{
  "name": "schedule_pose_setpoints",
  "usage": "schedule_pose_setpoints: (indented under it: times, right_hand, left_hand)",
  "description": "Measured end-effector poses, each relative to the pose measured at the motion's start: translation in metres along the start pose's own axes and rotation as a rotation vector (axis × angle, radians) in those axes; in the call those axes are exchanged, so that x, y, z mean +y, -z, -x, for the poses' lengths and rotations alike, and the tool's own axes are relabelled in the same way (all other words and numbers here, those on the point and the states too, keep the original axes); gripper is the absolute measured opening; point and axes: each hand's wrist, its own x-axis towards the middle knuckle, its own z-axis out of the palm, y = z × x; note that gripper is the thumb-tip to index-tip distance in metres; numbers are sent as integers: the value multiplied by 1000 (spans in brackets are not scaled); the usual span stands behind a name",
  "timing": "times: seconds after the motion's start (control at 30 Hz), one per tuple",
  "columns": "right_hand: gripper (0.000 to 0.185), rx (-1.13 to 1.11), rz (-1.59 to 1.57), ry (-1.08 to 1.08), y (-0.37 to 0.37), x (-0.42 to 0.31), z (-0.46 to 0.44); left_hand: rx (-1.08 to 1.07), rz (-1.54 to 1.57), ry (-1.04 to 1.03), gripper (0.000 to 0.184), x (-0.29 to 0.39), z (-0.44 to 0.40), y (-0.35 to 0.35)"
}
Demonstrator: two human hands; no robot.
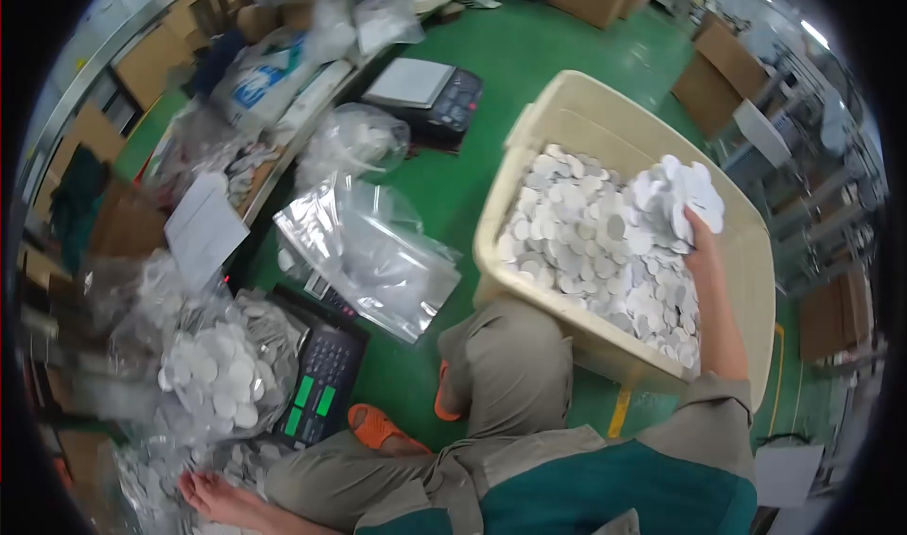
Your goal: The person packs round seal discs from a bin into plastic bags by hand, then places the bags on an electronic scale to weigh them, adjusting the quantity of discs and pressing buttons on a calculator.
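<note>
My right hand (697, 240) is inside a large cream plastic bin (567, 299), closed around a bunch of thin white discs (675, 195). Many more loose discs (576, 228) fill the bin beneath it. My left hand (215, 499) is low at the left with its fingers apart and slightly bent, and nothing shows in it. It is nearest to a clear plastic bag of discs (151, 483). Just above, another open bag of white discs (213, 374) rests by a digital scale (316, 384) with green lit displays.
Flat clear plastic bags (378, 252) lie between the bin and a cluttered shelf at the left. A second scale (425, 91) stands farther back. Cardboard boxes (723, 77) and metal racks line the right. My knees are close to the bin and the nearer scale.
</note>
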Motion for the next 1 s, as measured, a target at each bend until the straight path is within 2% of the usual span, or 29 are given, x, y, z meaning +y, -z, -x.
schedule_pose_setpoints:
  times: [0.03,0.07,0.13,0.17,0.2,0.23,0.3,0.33,0.47,0.5,0.57,0.63,0.67,0.7,0.73,0.77,0.8,0.83,0.87,0.97,1.0]
  right_hand:
    - [38,-8,-34,58,7,1,-10]
    - [42,95,-16,11,-1,-6,-5]
    - [42,21,4,63,10,-8,-17]
    - [40,-35,-59,53,12,-12,-8]
    - [39,-61,-12,-12,21,-14,-25]
    - [40,-217,11,-41,26,-14,-40]
    - [40,-187,-2,-116,-27,-24,-20]
    - [41,-352,15,-110,-24,-27,-43]
    - [42,-514,89,-177,-126,-29,-36]
    - [42,-540,99,-186,-157,-25,-32]
    - [40,-653,161,-211,-227,-12,-9]
    - [39,-898,307,-268,-300,2,34]
    - [37,-718,226,-211,-341,22,57]
    - [38,-926,214,-277,-367,40,49]
    - [39,-882,206,-257,-402,53,92]
    - [39,-944,170,-227,-430,74,104]
    - [39,-1019,232,-329,-459,84,138]
    - [40,-1097,102,-378,-484,107,159]
    - [40,-1047,126,-371,-508,121,189]
    - [40,-1157,46,-491,-564,168,255]
    - [39,-1212,-1,-457,-577,181,277]
  left_hand:
    - [36,23,18,29,2,1,4]
    - [2,29,-39,27,4,5,6]
    - [-51,94,41,24,10,11,12]
    - [75,190,98,22,19,22,-4]
    - [10,149,89,25,14,19,3]
    - [-1,198,100,29,11,21,9]
    - [75,227,115,36,26,37,-13]
    - [37,252,141,38,31,44,-18]
    - [-91,181,263,45,40,52,-31]
    - [-209,99,211,49,39,52,-29]
    - [-312,-273,-77,49,37,55,-30]
    - [-397,-424,-204,47,39,57,-30]
    - [-465,-526,-285,45,44,58,-31]
    - [-477,-521,-282,39,47,60,-32]
    - [-505,-520,-314,40,45,60,-31]
    - [-531,-518,-349,42,43,59,-30]
    - [-524,-493,-358,38,46,59,-32]
    - [-542,-483,-342,35,43,58,-30]
    - [-561,-474,-327,33,39,58,-28]
    - [-567,-481,-327,30,37,59,-25]
    - [-563,-456,-282,30,41,60,-25]
